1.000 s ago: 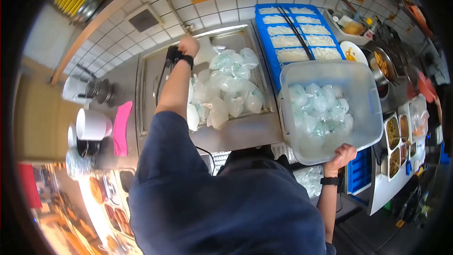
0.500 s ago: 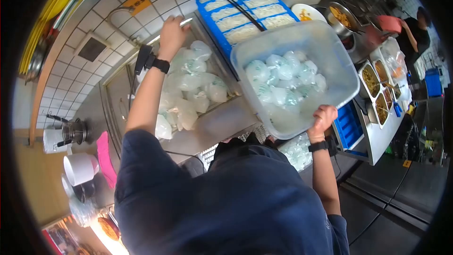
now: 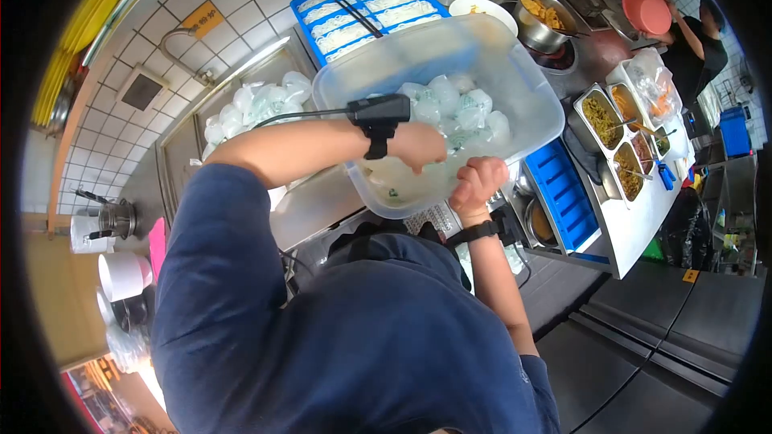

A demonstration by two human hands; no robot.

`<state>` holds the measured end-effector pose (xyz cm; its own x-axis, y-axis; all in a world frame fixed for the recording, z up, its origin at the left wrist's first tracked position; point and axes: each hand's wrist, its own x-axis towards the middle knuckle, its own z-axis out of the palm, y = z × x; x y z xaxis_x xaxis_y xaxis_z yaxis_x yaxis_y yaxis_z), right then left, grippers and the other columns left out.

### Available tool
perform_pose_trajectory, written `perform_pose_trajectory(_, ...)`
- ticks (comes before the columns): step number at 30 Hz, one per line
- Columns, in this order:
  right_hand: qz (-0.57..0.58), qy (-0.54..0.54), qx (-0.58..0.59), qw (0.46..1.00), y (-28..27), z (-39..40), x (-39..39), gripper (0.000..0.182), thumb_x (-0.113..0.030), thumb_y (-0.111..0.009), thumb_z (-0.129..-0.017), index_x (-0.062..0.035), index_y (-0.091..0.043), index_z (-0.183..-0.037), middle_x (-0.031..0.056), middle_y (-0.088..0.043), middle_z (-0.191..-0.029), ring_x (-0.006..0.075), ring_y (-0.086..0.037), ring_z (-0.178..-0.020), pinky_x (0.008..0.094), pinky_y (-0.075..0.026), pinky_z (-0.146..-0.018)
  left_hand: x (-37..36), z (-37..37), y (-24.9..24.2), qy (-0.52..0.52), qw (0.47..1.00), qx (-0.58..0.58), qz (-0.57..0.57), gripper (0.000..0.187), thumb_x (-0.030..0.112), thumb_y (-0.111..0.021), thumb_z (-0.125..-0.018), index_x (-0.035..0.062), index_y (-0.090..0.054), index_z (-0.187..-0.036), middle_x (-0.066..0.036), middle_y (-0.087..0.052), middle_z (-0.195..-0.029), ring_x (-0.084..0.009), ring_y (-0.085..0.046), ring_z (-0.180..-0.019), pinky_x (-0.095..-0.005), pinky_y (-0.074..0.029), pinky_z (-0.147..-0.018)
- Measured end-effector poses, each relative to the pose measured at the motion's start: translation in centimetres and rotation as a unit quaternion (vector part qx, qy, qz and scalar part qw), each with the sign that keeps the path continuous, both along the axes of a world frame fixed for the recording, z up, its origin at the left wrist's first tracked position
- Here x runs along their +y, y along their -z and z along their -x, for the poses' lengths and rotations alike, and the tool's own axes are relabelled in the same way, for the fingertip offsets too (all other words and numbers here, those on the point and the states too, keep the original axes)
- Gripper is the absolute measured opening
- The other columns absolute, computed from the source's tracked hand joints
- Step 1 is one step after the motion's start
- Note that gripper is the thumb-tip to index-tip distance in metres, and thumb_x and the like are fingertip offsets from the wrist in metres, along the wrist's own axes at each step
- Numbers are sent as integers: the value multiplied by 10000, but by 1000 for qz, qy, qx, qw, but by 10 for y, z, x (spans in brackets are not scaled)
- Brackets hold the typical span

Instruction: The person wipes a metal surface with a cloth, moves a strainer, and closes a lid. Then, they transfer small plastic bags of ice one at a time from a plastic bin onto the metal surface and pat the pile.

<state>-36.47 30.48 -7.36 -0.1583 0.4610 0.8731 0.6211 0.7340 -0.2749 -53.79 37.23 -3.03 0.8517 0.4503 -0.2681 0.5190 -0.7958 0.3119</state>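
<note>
A translucent plastic tub [image 3: 531,104], tilted toward me, holds several knotted clear plastic bags [image 3: 474,108] with green print. My right hand [image 3: 480,182] is closed around the tub's near rim. Reaching across my body, my left hand [image 3: 418,147] is inside the tub beside the bags. Its fingers point down and are mostly hidden, so I cannot see whether they hold a bag. More knotted bags [image 3: 265,104] lie in the metal sink [image 3: 181,149] at the left, partly covered by my left forearm.
Behind the tub stands a blue tray [image 3: 305,12] of white noodles with black chopsticks [image 3: 354,12] across it. To the right are a metal pot [image 3: 555,32], food pans [image 3: 599,124] and a blue rack [image 3: 563,193]. A person [image 3: 700,48] holds a red basin [image 3: 646,8] at far right.
My left hand has swung from above the far side of the sink rightward into the tub. My right hand keeps hold of the rim; the tub appears further left as the view shifts.
</note>
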Motion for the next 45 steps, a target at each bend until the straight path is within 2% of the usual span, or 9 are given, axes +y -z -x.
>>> perform_pose_trajectory(3,-5,-6,1,1000,-5,-1,0,205,-280,-444,-739,-119,-501,-626,43,-526,-731,250,-493,-727,386,-347,-713,-8,-16,1,-55,996,-24,68,72,55,-573,-634,-7,-571,-598,-189,-583,-631,-367,-592,-666,-413,-444,-559)
perform_pose_trajectory(13,-14,-12,14,1000,-4,1,3,214,-274,-430,-735,-125,-489,-594,31,-523,-717,232,-502,-747,375,-345,-743,57,-2,17,-390,889,-156,-185,189,-31,-440,-681,-16,-600,-781,-245,-577,-799,-394,-554,-783,-447,-450,-701)
perform_pose_trajectory(16,-14,-9,11,1000,-1,2,4,234,-282,-419,-748,-124,-481,-587,35,-527,-719,231,-501,-752,380,-348,-758,62,2,18,-349,883,-266,-167,174,-32,-451,-672,-6,-593,-770,-227,-581,-843,-376,-553,-821,-434,-442,-701)
perform_pose_trajectory(22,-7,4,-8,1000,-2,2,3,229,-278,-417,-747,-124,-484,-591,38,-532,-723,235,-502,-754,384,-342,-757,39,-20,30,-212,959,-190,4,92,18,-529,-644,-4,-588,-711,-208,-584,-723,-379,-560,-719,-414,-437,-630)
perform_pose_trajectory(32,-11,-9,-7,1000,-4,2,3,204,-266,-434,-727,-114,-492,-603,49,-540,-715,239,-511,-709,369,-355,-698,24,-47,53,-105,993,-17,-48,180,142,-645,-562,-24,-609,-621,-205,-575,-595,-350,-588,-575,-392,-466,-525)
perform_pose_trajectory(38,-17,-1,-32,999,-10,3,0,213,-252,-419,-728,-103,-469,-586,66,-525,-678,245,-498,-657,376,-362,-662,43,-31,39,-155,981,-118,-17,137,115,-678,-617,-12,-629,-636,-154,-586,-571,-250,-583,-506,-327,-453,-489)
perform_pose_trajectory(40,1,-12,-34,999,-5,2,-1,260,-262,-371,-811,-111,-467,-622,61,-530,-719,260,-496,-737,384,-330,-741,44,-14,-12,-219,959,-139,117,164,146,-691,-652,-9,-637,-654,-108,-601,-572,-186,-578,-503,-296,-442,-485)
perform_pose_trajectory(43,6,-6,-45,999,-5,1,-3,259,-273,-372,-813,-112,-464,-631,57,-526,-719,261,-499,-735,391,-331,-748,29,34,-47,-309,806,-387,323,166,160,-673,-714,-1,-652,-678,-45,-603,-573,-113,-564,-529,-269,-433,-502)
perform_pose_trajectory(45,4,12,-52,999,-2,2,-2,256,-274,-369,-812,-109,-460,-639,64,-528,-728,260,-501,-754,397,-328,-759,0,79,-108,-309,781,-464,281,131,127,-651,-738,-2,-662,-760,-46,-625,-635,-113,-588,-591,-254,-449,-559)
